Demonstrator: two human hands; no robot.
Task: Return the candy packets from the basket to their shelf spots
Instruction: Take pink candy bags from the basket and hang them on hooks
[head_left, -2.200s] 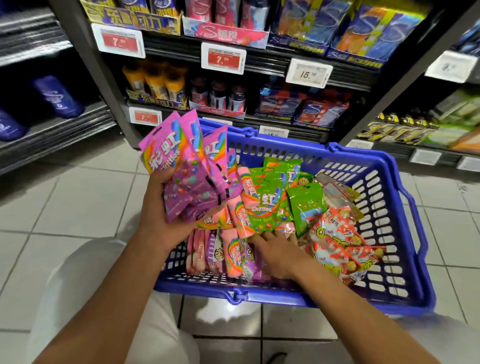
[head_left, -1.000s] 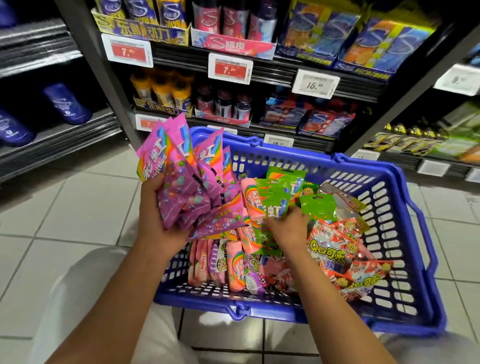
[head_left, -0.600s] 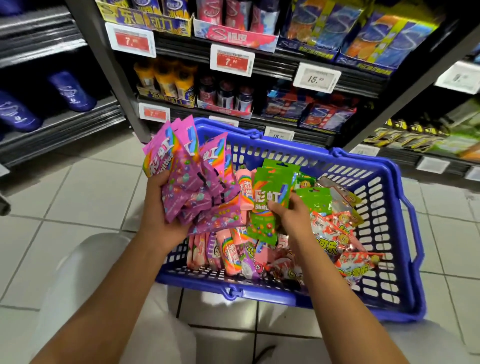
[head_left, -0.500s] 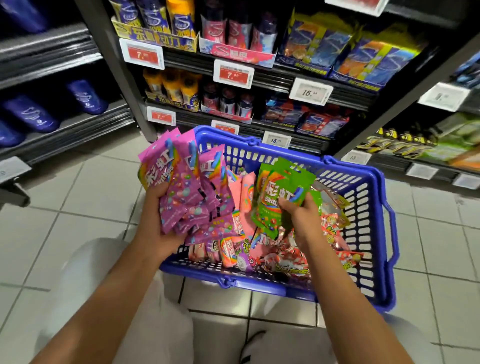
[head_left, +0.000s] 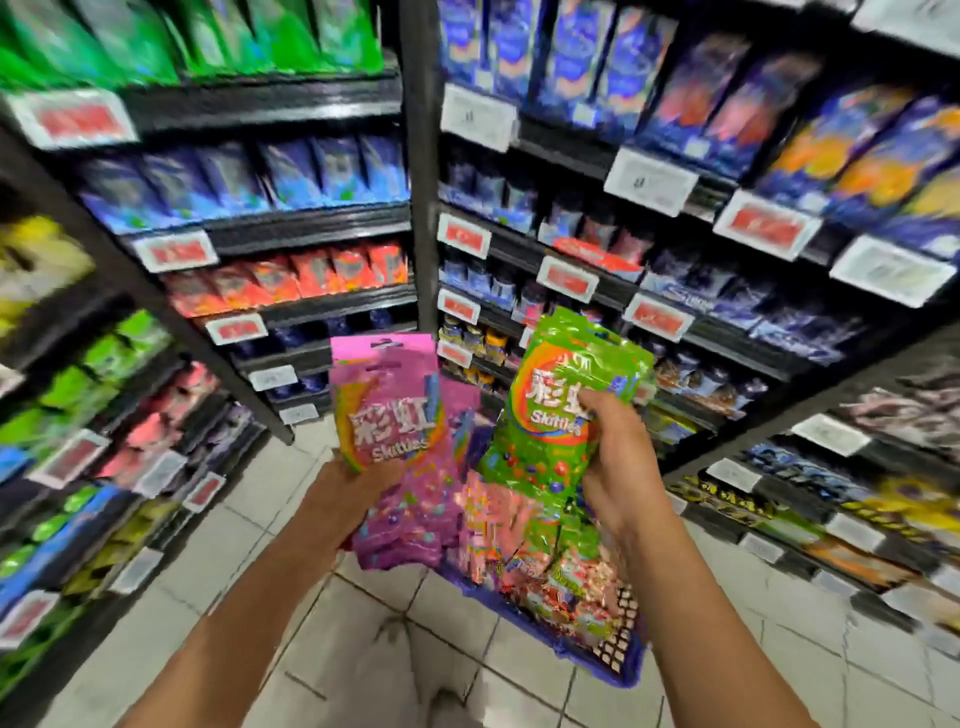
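Note:
My left hand (head_left: 353, 493) grips a fanned stack of pink Skittles packets (head_left: 395, 431), held upright in front of the shelves. My right hand (head_left: 613, 467) pinches a bunch of green Skittles packets (head_left: 566, 405) and holds them up beside the pink ones. Below both hands sits the blue basket (head_left: 618, 660), mostly hidden by my arms, with several pink and red candy packets (head_left: 524, 540) still lying in it. The whole view is blurred by head motion.
Dark shelving (head_left: 415, 208) full of blue, red and green candy bags rises straight ahead, with red and white price tags (head_left: 462, 236) along each shelf edge. More shelves run along the left (head_left: 78, 441) and right (head_left: 831, 519). White tiled floor (head_left: 363, 623) lies underfoot.
My right hand has lifted the green packets out of the basket to chest height. The view has swung upward from the basket to the upper shelves. My left hand raised the pink stack.

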